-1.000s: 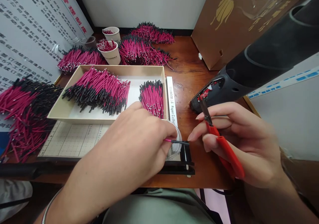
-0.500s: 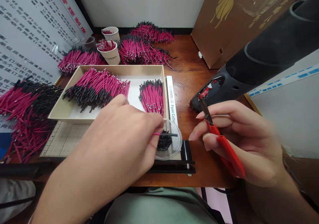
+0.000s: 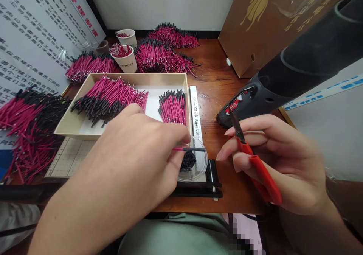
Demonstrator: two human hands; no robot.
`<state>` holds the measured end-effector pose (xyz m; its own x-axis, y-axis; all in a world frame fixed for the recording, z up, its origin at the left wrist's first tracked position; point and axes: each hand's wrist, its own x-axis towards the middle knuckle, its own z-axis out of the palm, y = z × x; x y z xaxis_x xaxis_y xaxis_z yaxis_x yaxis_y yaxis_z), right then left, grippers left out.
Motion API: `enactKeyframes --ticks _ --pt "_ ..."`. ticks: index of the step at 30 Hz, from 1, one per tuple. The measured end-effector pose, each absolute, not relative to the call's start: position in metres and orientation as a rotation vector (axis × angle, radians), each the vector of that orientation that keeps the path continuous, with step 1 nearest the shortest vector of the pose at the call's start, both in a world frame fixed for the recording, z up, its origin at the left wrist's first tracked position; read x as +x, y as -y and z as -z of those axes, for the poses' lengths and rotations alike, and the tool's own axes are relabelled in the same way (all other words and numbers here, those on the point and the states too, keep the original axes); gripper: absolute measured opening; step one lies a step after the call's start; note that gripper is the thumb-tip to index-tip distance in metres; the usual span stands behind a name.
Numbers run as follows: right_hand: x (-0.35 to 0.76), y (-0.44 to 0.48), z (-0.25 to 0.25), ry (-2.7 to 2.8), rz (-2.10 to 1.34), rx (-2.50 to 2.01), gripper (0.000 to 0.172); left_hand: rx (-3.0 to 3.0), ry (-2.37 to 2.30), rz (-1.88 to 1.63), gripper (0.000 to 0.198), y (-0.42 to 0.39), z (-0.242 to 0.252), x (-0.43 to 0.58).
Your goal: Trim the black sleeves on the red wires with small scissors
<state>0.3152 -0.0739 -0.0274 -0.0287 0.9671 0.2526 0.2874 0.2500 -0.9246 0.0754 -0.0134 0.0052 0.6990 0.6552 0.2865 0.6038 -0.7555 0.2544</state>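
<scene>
My left hand [image 3: 144,149] pinches a short pink wire with a black sleeve [image 3: 194,149] on its right end. It holds the wire over a round clear dish [image 3: 202,164] with small black tube pieces [image 3: 187,161] in it. My right hand [image 3: 279,156] is closed around red-handled scissors [image 3: 259,171], blades pointing up and left, apart from the wire. Behind my left hand stands a cream tray [image 3: 159,79] with a large heap of pink wires with black ends [image 3: 113,96] at left and a smaller bundle [image 3: 172,105] at right.
A paper cutter [image 3: 195,111] lies under the tray and dish. Two paper cups [image 3: 126,62] with wires and several wire piles [image 3: 157,54] stand behind. More wires [image 3: 31,134] lie left. A dark heat-gun-like tool [image 3: 263,84] and a brown box [image 3: 249,24] occupy the right side.
My left hand has shifted slightly up and right with the wire, whose black end now lies a little higher over the dish. The scissors have moved marginally right.
</scene>
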Motion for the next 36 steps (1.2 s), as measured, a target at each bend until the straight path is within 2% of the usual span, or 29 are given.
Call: enactKeyframes --ticks 9,16,31,36 --pt "0.315 0.076 0.025 1.403 -0.785 -1.172 0.026 2.654 -0.864 -0.568 0.019 0.022 -0.010 0.089" --pt "0.309 0.071 0.026 1.362 -0.711 -1.127 0.027 2.639 -0.826 -0.571 0.043 0.023 -0.001 0.098" --pt "0.310 0.071 0.024 1.372 -0.693 -1.166 0.022 2.707 -0.897 -0.542 0.033 0.013 -0.004 0.077" --pt "0.311 0.073 0.022 1.383 -0.705 -1.164 0.024 2.742 -1.049 -0.665 0.030 0.010 -0.007 0.074"
